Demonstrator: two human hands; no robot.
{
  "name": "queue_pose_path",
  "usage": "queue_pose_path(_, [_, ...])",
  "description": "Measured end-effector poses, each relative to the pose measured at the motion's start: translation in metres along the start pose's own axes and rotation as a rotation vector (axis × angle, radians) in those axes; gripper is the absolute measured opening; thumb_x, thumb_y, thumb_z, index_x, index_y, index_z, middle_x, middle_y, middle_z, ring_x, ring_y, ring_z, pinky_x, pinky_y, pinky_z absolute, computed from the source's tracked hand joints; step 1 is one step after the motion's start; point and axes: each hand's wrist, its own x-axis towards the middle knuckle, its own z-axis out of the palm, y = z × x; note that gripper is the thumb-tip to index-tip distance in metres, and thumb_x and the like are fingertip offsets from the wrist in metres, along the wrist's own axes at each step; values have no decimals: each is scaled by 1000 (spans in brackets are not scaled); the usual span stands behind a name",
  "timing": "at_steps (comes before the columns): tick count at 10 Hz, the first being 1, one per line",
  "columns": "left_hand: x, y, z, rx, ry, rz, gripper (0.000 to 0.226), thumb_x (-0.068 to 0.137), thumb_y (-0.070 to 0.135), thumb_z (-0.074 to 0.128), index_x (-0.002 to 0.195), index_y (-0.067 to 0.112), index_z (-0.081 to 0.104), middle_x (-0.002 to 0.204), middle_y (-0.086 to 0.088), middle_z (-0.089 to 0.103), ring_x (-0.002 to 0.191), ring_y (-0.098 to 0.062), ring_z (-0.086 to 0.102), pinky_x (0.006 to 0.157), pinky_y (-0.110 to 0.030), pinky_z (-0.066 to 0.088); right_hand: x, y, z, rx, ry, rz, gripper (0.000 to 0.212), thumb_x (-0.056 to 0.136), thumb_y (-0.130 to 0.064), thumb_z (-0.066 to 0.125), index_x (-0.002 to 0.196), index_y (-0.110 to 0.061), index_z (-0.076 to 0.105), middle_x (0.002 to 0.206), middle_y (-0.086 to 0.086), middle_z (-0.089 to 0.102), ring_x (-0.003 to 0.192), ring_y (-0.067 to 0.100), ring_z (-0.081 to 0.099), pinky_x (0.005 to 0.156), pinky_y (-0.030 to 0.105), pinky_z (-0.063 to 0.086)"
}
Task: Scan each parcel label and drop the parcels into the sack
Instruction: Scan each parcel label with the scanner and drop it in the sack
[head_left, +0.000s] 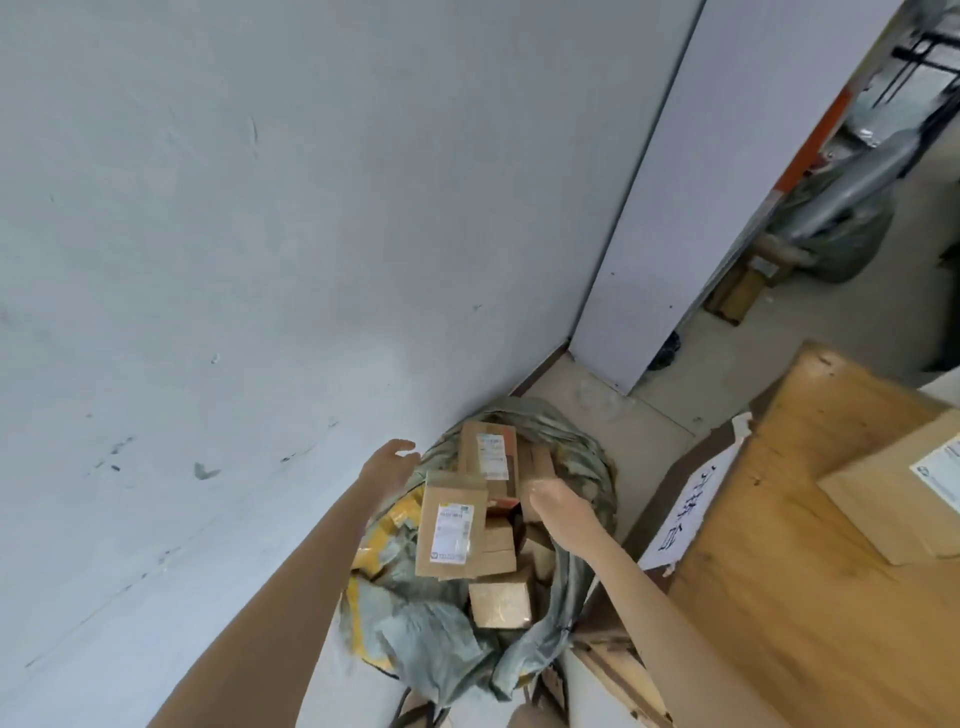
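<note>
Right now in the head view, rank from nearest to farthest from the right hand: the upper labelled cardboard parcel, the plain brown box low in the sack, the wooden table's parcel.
From the right hand:
1. Upper labelled cardboard parcel, just left.
2. Plain brown box, below in the grey-green sack.
3. Table's parcel, far right.

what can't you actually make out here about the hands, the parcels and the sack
- Label print on the front parcel and the parcel behind: too small and blurred in the head view.
- Right hand: fingertips blurred, contact with a parcel unclear.
- Left hand: open, but parcels hide where it meets the sack.
- Sack's depth and lower contents: hidden by the parcels on top.
- Parcel on the wooden table: cut off by the right edge.
</note>
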Motion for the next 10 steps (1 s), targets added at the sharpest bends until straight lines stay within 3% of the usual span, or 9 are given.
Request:
queue_pose_path(1, [9, -2, -22, 97, -32, 53, 32, 98, 17, 51, 128, 9, 58, 121, -15, 59, 106, -38, 58, 88, -40, 48, -16, -1, 22, 19, 48, 53, 36, 102, -31, 37, 119, -5, 56, 121, 15, 61, 104, 22, 56, 88, 33, 41])
queue_pose_path(2, [13, -4, -35, 141, -93, 66, 29, 98, 16, 51, 124, 7, 60, 126, -19, 58, 107, -36, 58, 89, -41, 48, -33, -1, 40, 73, 81, 114, 40, 101, -34, 39, 130, -11, 52, 127, 8, 59, 111, 19, 53, 90, 29, 38])
queue_pose_path(3, [14, -2, -33, 200, -158, 99, 30, 98, 16, 50, 125, 5, 59, 106, -13, 56, 71, -18, 50, 53, -20, 37, -49, 3, 50, 146, 107, 182, 44, 101, -37, 39, 136, -11, 48, 130, 9, 55, 117, 22, 51, 89, 28, 36])
queue_pose_path(4, [13, 1, -15, 265, -189, 149, 31, 99, 14, 48, 125, 2, 58, 110, -17, 58, 82, -22, 51, 58, -21, 38, -66, 9, 53, 219, 147, 230, 41, 100, -36, 40, 132, -12, 49, 128, 9, 56, 106, 18, 49, 85, 29, 34])
queue_pose_path(5, [4, 4, 8, 317, -249, 199, 31, 99, 11, 48, 126, 1, 57, 126, -21, 58, 99, -30, 55, 72, -31, 47, -81, 20, 53, 281, 182, 254, 42, 99, -36, 41, 133, -11, 48, 132, 10, 54, 118, 22, 49, 89, 29, 34])
queue_pose_path(6, [-2, -1, 25, 341, -300, 191, 34, 97, 8, 49, 129, 0, 56, 133, -22, 56, 121, -37, 54, 91, -37, 46, -97, 34, 57, 301, 194, 287, 44, 100, -38, 38, 135, -13, 47, 134, 10, 53, 120, 25, 51, 90, 29, 37])
queue_pose_path(7, [-7, -16, 40, 401, -328, 164, 35, 96, 7, 49, 129, -2, 55, 133, -23, 56, 123, -37, 54, 96, -38, 47, -112, 53, 64, 299, 193, 294, 42, 100, -40, 38, 131, -14, 49, 131, 9, 55, 111, 25, 57, 92, 34, 46])
queue_pose_path(9, [-49, -23, 78, 451, -349, 235, 33, 98, 14, 46, 126, 3, 57, 128, -22, 57, 115, -35, 57, 102, -44, 44, -145, 84, 62, 362, 218, 256, 32, 98, -37, 44, 121, -19, 55, 124, 3, 60, 89, 10, 55, 77, 23, 41])
queue_pose_path(10, [-75, -21, 107, 430, -341, 306, 8, 96, 16, 52, 98, 14, 60, 108, -10, 60, 89, -18, 58, 84, -32, 48, -170, 98, 48, 362, 254, 212, 32, 99, -37, 43, 121, -18, 56, 121, 3, 61, 103, 13, 54, 76, 22, 37])
